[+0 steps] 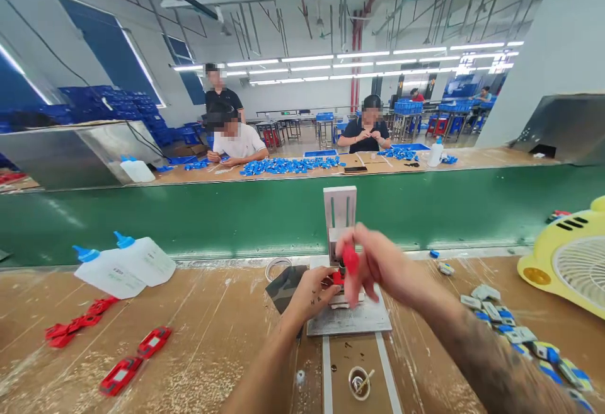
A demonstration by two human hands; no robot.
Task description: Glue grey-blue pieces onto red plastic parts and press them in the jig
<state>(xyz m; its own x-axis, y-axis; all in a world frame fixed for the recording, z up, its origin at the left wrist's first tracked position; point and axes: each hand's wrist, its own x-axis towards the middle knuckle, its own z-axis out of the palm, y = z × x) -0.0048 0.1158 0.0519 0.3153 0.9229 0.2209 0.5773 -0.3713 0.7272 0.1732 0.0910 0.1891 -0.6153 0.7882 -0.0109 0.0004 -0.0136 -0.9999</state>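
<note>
- Red piece, frame centre: pinched by left hand; could be skewed by tilting.
- Red knob: whether clasped by blurred right hand cannot be told; slipping risked if loosely held.

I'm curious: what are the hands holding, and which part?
Left hand: a red piece, pinched at its left end. Right hand: at a red knob, grip too blurred to tell.
</note>
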